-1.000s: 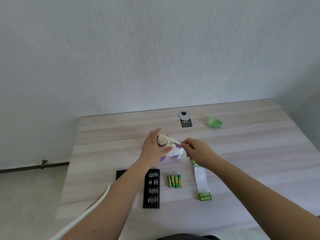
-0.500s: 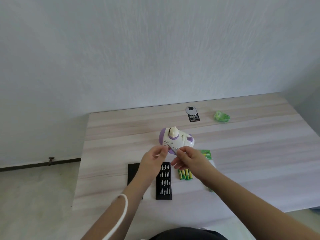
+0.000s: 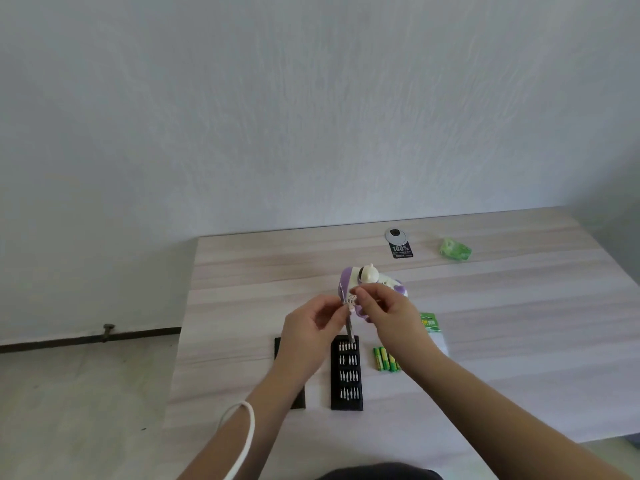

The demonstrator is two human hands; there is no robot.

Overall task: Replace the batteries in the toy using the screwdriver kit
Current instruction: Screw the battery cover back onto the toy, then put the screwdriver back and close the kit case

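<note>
Left hand [image 3: 313, 322] grip closed on a thin screwdriver [image 3: 349, 325], shaft slanting down toward the bit tray. Right hand [image 3: 388, 311] grip pinched together at the screwdriver's upper end; whether it holds a bit, a screw or just the tip is too small to tell. Both hands are raised above the desk [image 3: 519, 323].

Toy [image 3: 369, 284], white and purple, lies on the desk at 12 o'clock from the hands, just behind them, nobody holding it. Bit tray [image 3: 347, 374] open at 6 o'clock, black lid [image 3: 287, 368] partly under the left wrist at 7. Loose green batteries [image 3: 386, 359] at 5 o'clock, battery pack [image 3: 430, 323] at 3, crumpled green wrapper [image 3: 455, 249] far at 1.

Progress: kit open, new batteries out. Battery cover state not visible. Likely still early, setting up the driver; unscrewing, swap and closing seemingly all left.
</note>
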